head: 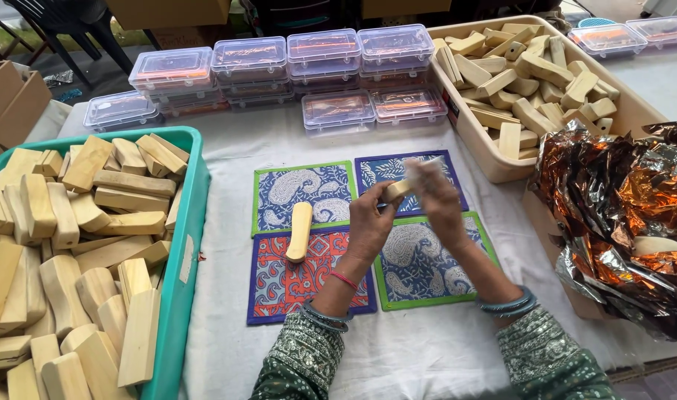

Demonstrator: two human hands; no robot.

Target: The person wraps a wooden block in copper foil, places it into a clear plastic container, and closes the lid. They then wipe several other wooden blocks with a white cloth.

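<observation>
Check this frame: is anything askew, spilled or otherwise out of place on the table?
Mostly orderly. One wooden piece lies loose across the seam of two patterned mats, apart from the teal bin. The crumpled foil at the right hangs over the table edge. Both hands hold another piece; its detail is blurred.

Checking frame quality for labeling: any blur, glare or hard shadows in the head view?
Head view: soft, even light with no hard shadows; the right hand and the pale thing it rubs on the wooden block are motion-blurred, while the left hand stays sharper; bright glare patches on the crumpled foil and the clear plastic boxes; the rest is in focus.
</observation>
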